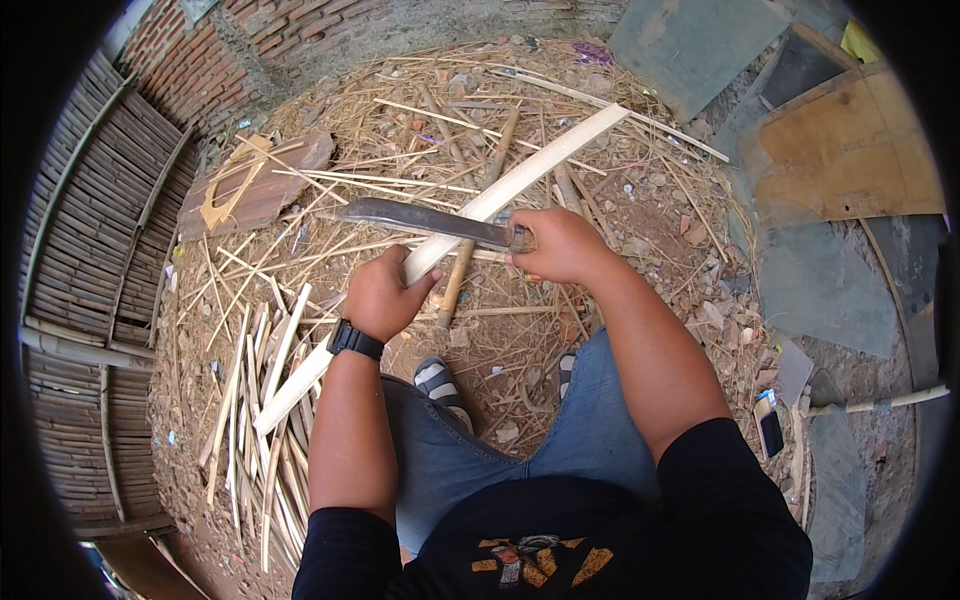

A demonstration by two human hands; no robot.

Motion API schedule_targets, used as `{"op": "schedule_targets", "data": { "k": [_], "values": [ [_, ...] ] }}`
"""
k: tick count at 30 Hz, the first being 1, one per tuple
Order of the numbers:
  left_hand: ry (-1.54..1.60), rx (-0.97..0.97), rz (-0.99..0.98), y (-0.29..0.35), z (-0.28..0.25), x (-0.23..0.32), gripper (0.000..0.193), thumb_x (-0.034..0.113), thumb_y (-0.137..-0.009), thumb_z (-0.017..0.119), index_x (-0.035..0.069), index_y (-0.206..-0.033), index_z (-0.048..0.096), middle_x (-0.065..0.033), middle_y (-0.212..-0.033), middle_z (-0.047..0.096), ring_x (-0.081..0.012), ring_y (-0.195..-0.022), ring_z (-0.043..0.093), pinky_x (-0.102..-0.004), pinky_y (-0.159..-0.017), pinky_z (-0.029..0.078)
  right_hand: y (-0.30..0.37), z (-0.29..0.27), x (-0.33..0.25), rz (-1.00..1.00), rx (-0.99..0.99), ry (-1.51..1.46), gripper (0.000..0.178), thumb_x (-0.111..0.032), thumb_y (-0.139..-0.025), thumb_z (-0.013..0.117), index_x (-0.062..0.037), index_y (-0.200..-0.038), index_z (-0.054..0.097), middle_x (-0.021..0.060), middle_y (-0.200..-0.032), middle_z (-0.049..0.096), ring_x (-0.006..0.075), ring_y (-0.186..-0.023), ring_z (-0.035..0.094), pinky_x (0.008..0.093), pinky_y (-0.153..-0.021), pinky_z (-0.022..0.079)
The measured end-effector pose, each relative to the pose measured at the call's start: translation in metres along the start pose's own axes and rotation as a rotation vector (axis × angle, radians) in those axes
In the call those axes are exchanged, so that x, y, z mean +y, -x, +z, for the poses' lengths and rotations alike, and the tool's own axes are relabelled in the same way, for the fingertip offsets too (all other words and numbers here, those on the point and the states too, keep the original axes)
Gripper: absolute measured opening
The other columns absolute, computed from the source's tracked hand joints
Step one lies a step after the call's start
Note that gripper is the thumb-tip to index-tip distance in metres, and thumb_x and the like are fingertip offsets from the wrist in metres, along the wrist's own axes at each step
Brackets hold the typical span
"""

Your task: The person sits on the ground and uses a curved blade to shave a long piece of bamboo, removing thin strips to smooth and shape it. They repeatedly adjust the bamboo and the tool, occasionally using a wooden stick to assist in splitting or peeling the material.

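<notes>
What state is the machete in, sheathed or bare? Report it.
Bare. The machete shows uncovered dark metal up to its tip, crossing over the pale strip, the handle gripped in the right hand.

Left side: dark horizontal bamboo-slat wall [88, 200] beside me.
Far end: rough red-orange brick wall [185, 65].
Ground, my left: flat reddish-brown board [268, 205].
Ground, far: crumpled purple scrap [592, 53].
My right: large brown-stained flat board [850, 150], grey flat sheet [825, 285] adjoining.
Lower right: black rectangular phone-like object [770, 433].
</notes>
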State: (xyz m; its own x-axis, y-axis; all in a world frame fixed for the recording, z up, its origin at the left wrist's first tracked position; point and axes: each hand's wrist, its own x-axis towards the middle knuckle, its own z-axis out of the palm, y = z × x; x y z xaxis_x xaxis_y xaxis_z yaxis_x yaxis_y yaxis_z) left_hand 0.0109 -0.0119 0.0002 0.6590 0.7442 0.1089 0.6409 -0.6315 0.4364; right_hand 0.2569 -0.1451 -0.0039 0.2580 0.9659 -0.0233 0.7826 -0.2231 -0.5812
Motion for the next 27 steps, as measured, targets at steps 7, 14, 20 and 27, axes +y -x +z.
{"op": "schedule_targets", "data": {
  "k": [7,14,20,27],
  "values": [
    [0.007,0.007,0.004,0.0,0.001,-0.001,0.047,0.041,-0.085,0.084,0.0,-0.105,0.071,-0.0219,-0.081,0.072,-0.0379,-0.074,0.071,-0.0455,-0.069,0.055,0.0,-0.004,-0.005,0.049,-0.025,0.002,0.042,-0.031,-0.084,0.083,-0.0117,-0.12,0.071,0.0129,-0.092,0.074,0.0294,-0.09,0.073,0.0439,-0.08,0.055],
    [-0.025,-0.02,0.014,-0.001,0.001,-0.002,0.048,0.042,-0.086,0.082,0.0,-0.106,0.071,-0.0215,-0.08,0.072,-0.0386,-0.075,0.072,-0.0465,-0.07,0.056,-0.001,-0.001,0.0,0.055,-0.032,0.008,0.043,-0.033,-0.082,0.083,-0.0122,-0.118,0.072,0.0173,-0.105,0.075,0.0366,-0.102,0.072,0.0481,-0.086,0.056],
    [-0.041,-0.006,0.036,-0.001,0.003,-0.004,0.048,0.045,-0.087,0.08,0.001,-0.102,0.069,-0.0209,-0.078,0.072,-0.0399,-0.077,0.073,-0.0483,-0.071,0.057,-0.001,0.003,0.006,-0.038,-0.002,0.01,0.04,-0.028,-0.087,0.083,-0.0086,-0.119,0.069,0.0081,-0.074,0.075,0.0173,-0.064,0.076,0.0367,-0.069,0.056],
    [-0.044,-0.003,0.051,-0.001,0.003,-0.004,0.048,0.045,-0.087,0.08,0.001,-0.101,0.069,-0.0203,-0.078,0.072,-0.0398,-0.076,0.072,-0.0483,-0.071,0.057,-0.001,0.0,0.002,-0.026,-0.015,0.044,0.042,-0.032,-0.083,0.084,-0.0099,-0.116,0.071,0.0138,-0.089,0.075,0.0295,-0.084,0.075,0.0435,-0.077,0.056]
  ]
}}
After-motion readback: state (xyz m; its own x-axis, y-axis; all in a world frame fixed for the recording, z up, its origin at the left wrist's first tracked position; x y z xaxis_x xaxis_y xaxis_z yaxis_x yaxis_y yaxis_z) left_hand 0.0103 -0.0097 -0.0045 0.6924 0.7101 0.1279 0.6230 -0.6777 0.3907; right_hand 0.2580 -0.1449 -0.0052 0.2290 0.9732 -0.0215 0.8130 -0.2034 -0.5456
